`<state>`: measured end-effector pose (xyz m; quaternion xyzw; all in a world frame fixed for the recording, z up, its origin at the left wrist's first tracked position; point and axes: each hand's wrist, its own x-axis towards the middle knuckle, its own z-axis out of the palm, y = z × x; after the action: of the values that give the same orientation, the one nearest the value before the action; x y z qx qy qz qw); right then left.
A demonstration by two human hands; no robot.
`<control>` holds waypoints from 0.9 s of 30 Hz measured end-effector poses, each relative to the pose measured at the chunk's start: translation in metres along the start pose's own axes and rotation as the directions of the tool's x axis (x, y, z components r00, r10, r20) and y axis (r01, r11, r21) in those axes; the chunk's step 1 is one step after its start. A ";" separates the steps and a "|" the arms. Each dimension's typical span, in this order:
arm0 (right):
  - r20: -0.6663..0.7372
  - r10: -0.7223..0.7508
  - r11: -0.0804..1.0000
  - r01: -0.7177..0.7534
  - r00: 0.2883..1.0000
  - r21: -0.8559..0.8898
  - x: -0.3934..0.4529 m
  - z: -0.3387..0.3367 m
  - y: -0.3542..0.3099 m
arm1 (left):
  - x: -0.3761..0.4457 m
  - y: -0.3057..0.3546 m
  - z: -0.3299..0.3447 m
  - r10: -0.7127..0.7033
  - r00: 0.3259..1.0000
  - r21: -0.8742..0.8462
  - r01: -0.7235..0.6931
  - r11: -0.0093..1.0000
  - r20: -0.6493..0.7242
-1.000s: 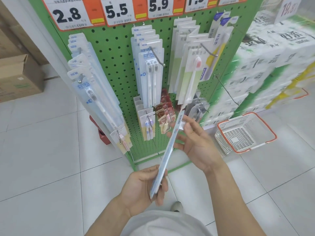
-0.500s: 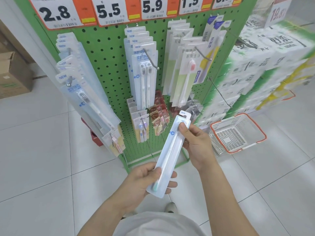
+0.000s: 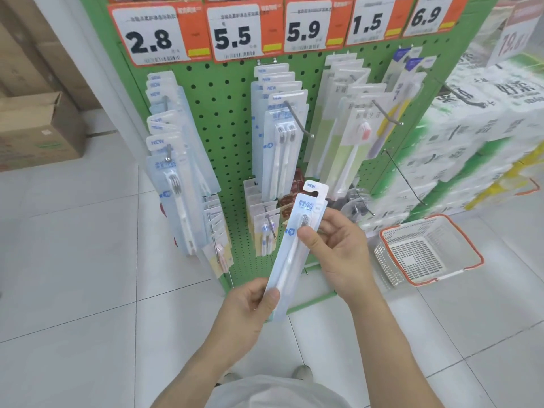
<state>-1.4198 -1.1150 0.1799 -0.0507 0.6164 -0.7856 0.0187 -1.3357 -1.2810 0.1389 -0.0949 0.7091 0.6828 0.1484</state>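
Toothbrush pack held slantwise just in front of the green pegboard rack.
Left hand pinches its lower end and right hand curls round its top, thumb across the front. With so light a pinch, the slick pack could twist loose and fall at the rack's foot.

Retail shop. Green pegboard rack as landmark: price tags along its top, packaged toothbrushes on its hooks, shopping basket on floor right, stacked tissue packs beyond.
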 end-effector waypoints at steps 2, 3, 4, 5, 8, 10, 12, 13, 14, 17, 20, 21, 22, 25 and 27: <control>0.008 -0.039 0.999 0.039 0.999 0.000 0.000 0.009 -0.005 | 0.001 0.003 -0.010 0.028 0.998 0.093 -0.022 0.995 -0.062; 0.009 -0.057 0.998 0.057 0.998 0.004 0.001 0.014 -0.008 | 0.000 0.006 -0.017 0.044 0.992 0.142 -0.027 0.990 -0.121; 0.013 -0.073 0.997 0.073 0.997 0.015 0.002 0.020 -0.012 | -0.002 0.012 -0.025 0.068 0.979 0.188 -0.032 0.982 -0.192; 0.019 -0.086 0.996 0.085 0.996 0.028 0.003 0.027 -0.017 | -0.006 0.019 -0.033 0.106 0.958 0.238 -0.041 0.970 -0.266; 0.061 -0.139 0.990 0.139 0.988 0.009 0.003 0.050 -0.029 | -0.020 0.049 -0.052 0.306 0.832 0.383 -0.123 0.916 -0.463; 0.097 -0.208 0.969 0.219 0.973 -0.114 0.005 0.062 -0.033 | -0.024 0.069 -0.060 0.412 0.708 0.409 -0.188 0.893 -0.574; 0.124 -0.267 0.924 0.291 0.956 -0.250 0.011 0.071 -0.037 | -0.019 0.084 -0.068 0.455 0.609 0.384 -0.254 0.888 -0.650; 0.139 -0.290 0.900 0.319 0.947 -0.298 0.015 0.075 -0.038 | -0.013 0.090 -0.072 0.465 0.590 0.373 -0.280 0.885 -0.660; 0.151 -0.308 0.877 0.342 0.939 -0.337 0.020 0.079 -0.040 | -0.007 0.096 -0.076 0.476 0.592 0.370 -0.300 0.879 -0.651; 0.187 -0.348 0.833 0.395 0.918 -0.388 0.034 0.094 -0.047 | 0.012 0.111 -0.085 0.493 0.661 0.369 -0.331 0.868 -0.566; 0.204 -0.367 0.819 0.419 0.908 -0.391 0.046 0.104 -0.051 | 0.025 0.118 -0.089 0.476 0.720 0.332 -0.347 0.877 -0.505; 0.197 -0.377 0.812 0.426 0.905 -0.399 0.050 0.106 -0.051 | 0.029 0.120 -0.090 0.472 0.728 0.324 -0.349 0.880 -0.497; 0.191 -0.383 0.807 0.428 0.904 -0.408 0.053 0.109 -0.052 | 0.032 0.121 -0.091 0.463 0.738 0.305 -0.352 0.885 -0.492; 0.202 -0.367 0.789 0.419 0.908 -0.449 0.065 0.115 -0.054 | 0.040 0.124 -0.095 0.436 0.772 0.249 -0.359 0.899 -0.462; 0.215 -0.334 0.783 0.398 0.917 -0.478 0.072 0.118 -0.055 | 0.043 0.123 -0.098 0.437 0.781 0.212 -0.383 0.899 -0.446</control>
<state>-1.4771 -1.2228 0.2647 -0.2192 0.7787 -0.5772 -0.1117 -1.4260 -1.3699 0.2422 -0.0972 0.7631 0.6128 -0.1806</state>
